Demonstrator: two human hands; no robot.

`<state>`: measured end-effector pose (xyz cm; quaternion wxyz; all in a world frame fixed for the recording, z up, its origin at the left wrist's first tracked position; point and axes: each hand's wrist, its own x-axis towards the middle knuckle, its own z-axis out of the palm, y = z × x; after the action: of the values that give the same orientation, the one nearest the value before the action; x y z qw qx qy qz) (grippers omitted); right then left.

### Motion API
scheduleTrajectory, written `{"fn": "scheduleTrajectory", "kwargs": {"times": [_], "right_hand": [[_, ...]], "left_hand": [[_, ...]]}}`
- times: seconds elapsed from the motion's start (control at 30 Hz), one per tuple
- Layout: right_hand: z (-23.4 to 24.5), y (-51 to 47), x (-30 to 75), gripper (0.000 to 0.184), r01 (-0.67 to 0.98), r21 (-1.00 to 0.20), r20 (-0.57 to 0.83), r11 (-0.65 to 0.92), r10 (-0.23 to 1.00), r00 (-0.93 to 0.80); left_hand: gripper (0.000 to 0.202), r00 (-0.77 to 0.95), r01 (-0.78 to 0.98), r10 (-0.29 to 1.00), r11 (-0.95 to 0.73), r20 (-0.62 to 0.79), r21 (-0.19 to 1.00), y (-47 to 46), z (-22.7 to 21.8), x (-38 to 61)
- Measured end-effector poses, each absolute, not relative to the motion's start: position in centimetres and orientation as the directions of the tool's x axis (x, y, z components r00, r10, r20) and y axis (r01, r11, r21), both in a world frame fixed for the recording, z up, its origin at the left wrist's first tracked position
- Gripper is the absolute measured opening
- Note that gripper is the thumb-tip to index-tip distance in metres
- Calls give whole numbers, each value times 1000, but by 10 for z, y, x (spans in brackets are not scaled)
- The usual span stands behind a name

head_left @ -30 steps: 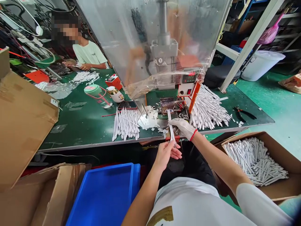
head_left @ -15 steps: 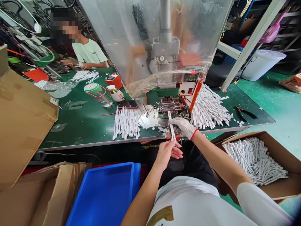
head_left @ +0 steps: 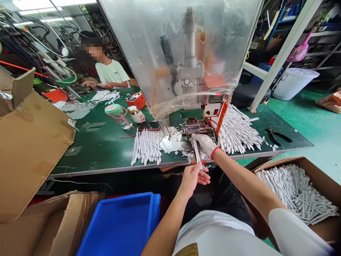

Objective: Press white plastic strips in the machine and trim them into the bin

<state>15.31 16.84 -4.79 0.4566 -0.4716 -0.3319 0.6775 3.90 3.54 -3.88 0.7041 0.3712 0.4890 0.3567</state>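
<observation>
My gloved right hand point(head_left: 204, 145) is closed on one white plastic strip point(head_left: 196, 151), and its long axis runs away from me, tilted slightly. My bare left hand point(head_left: 191, 179) curls at the strip's near end, nearer my body; I cannot tell if it grips. One cardboard carton point(head_left: 326, 185) sits at my right, full of strips. Two heaps point(head_left: 146, 147) lie on the green worktop point(head_left: 93, 153), either side of one press point(head_left: 190, 74).

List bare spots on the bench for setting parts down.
Bare green bench top lies between the brown cardboard flap and the white plastic strip bundle; a smaller patch lies right of the red-handled pliers. Crowded: around the metal press fixture by the white-gloved right hand.
</observation>
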Motion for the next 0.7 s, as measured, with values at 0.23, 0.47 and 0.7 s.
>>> {"fn": "scheduleTrajectory", "kwargs": {"times": [0.23,0.47,0.7], "right_hand": [[-55,169,152,27,-260,-908,-304,-328,944,-127],[-51,169,148,24,-324,-869,-353,-374,927,-124],[-57,170,149,22,-330,-868,-354,-370,929,-109]], "left_hand": [[65,265,-182,876,455,-402,871,35,-41,40],[72,276,-190,852,502,-445,844,35,-34,41],[73,245,-169,865,483,-438,859,35,-36,43]]}}
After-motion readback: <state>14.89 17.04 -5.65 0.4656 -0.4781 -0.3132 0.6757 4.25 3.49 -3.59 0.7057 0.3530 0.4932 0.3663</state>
